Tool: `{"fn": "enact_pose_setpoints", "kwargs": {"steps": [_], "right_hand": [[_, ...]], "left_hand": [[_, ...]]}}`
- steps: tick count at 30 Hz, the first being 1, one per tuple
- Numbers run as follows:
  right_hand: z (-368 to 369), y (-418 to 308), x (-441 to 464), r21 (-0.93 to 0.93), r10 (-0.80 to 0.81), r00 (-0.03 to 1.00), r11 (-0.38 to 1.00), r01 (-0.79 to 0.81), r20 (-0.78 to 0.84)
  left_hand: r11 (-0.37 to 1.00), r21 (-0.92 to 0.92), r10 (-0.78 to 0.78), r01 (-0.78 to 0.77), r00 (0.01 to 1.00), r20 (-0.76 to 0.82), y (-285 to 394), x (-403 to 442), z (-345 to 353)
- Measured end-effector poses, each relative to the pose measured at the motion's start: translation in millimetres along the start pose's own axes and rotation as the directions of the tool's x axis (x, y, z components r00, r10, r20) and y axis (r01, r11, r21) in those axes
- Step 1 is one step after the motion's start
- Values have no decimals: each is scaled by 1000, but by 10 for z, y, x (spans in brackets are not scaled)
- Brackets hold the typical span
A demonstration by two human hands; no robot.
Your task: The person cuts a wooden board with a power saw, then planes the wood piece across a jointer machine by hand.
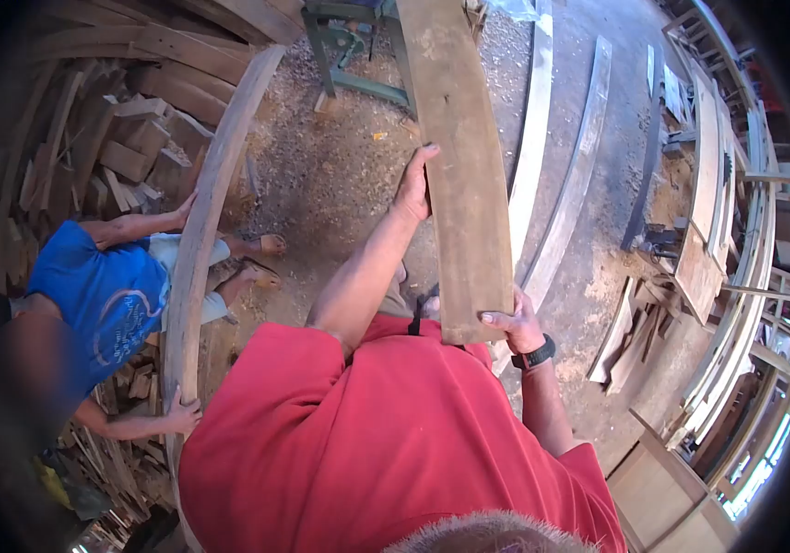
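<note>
Ok, wearer's 2 hands grip 1 brd.

The long, broad brown wooden plank between my left hand and right hand looks matt and dry, its grain broken by a small dark knot. Behind my hands, my plain red shirt is soft, dull cloth. Beyond my left hand, the grey-brown floor is rough with wood chips; right of the plank, a long, pale wooden strip looks smooth.

left hand and right hand grip a long, flat brown wooden plank; a person in blue holds a curved wooden board.
</note>
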State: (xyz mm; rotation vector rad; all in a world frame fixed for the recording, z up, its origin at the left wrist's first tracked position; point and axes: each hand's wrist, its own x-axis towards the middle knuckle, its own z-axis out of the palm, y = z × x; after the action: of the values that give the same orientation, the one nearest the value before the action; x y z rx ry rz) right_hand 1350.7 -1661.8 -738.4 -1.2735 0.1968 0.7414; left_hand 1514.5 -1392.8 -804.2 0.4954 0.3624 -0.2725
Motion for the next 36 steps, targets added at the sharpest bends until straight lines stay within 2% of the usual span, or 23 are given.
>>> {"fn": "enact_pose_setpoints", "kwargs": {"steps": [3,5,7,9,11,13,14,16,19,23,25,29,32,33,35,36], "right_hand": [[210,-53,237,-6,-1,1000,1000,1,16],[384,-110,568,52,-89,996,995,88,25],[615,-188,859,64,-64,997,996,62,38],[841,-167,1203,210,-38,999,977,30,32],[1064,-202,1442,227,-8,999,974,0,34],[1301,-285,1705,255,-29,1000,967,29,-4],[1370,-289,1863,238,-58,998,970,57,-3],[1561,-411,2100,272,-77,997,960,71,10],[1707,-480,2529,278,-108,994,955,104,-3],[1930,-689,3007,285,-120,993,952,112,12],[2011,-779,3254,283,-143,989,948,144,-23],[2273,-938,3704,310,-167,983,933,182,-75],[2618,-1206,3929,267,-240,952,921,285,-189],[2726,-1312,4017,264,-247,950,919,292,-191],[2927,-1538,4236,131,-251,927,946,295,-278],[3022,-1653,4334,49,-284,909,948,313,-305]], "left_hand": [[998,48,33,-30,998,-55,256,119,-38],[997,67,43,-41,999,-28,592,321,-110],[990,139,45,-40,998,-38,949,464,-167],[979,183,89,-87,996,-2,1238,438,-179],[973,218,61,-80,994,93,1389,214,-225],[913,378,134,-153,988,75,1442,-149,-232],[910,380,144,-167,986,88,1458,-264,-298],[740,623,303,-255,953,31,1397,-405,-576],[751,596,356,-286,934,0,1311,-531,-765],[794,535,343,-290,939,-1,1559,-461,-969],[845,502,291,-187,947,-138,1725,-368,-996],[823,512,348,-245,931,-114,2092,14,-1160],[704,591,523,-394,851,-55,2412,398,-1310],[703,589,523,-399,851,-48,2554,479,-1319],[779,485,434,-397,900,40,2874,668,-1341],[858,436,330,-273,942,-60,3013,704,-1303]]}}
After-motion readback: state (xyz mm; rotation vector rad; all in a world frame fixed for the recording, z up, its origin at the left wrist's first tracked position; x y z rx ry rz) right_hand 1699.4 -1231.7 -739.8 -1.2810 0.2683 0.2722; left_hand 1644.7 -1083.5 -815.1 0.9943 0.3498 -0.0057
